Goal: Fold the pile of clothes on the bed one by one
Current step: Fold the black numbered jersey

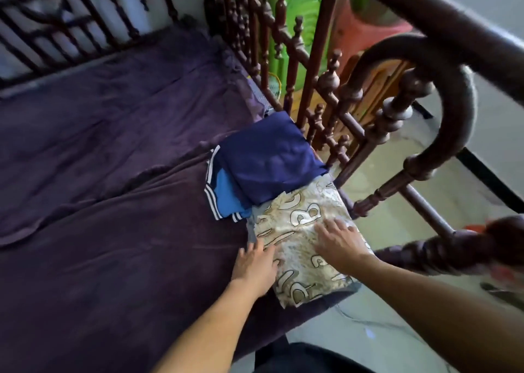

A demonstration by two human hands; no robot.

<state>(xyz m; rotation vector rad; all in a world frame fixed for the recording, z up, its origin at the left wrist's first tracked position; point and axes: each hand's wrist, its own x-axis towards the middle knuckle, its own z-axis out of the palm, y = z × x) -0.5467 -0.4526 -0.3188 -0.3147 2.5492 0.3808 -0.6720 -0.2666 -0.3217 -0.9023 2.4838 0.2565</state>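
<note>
A folded beige garment with large printed letters (pixel 303 230) lies near the bed's right corner. My left hand (pixel 255 265) rests flat on its left edge, fingers straight. Flat on the garment's right side presses my right hand (pixel 338 243), fingers spread. Just beyond it sits a folded navy blue garment (pixel 269 160), lying on top of a folded brighter blue piece with white stripes (pixel 224 196). Both blue pieces touch the beige one's far edge.
A dark purple blanket (pixel 107 160) covers the bed. A carved dark wooden railing (pixel 334 111) runs along the right side, with a thick curved post (pixel 453 94) close by. A headboard lattice (pixel 56 32) stands at the back. Pale tiled floor (pixel 397 330) lies to the right.
</note>
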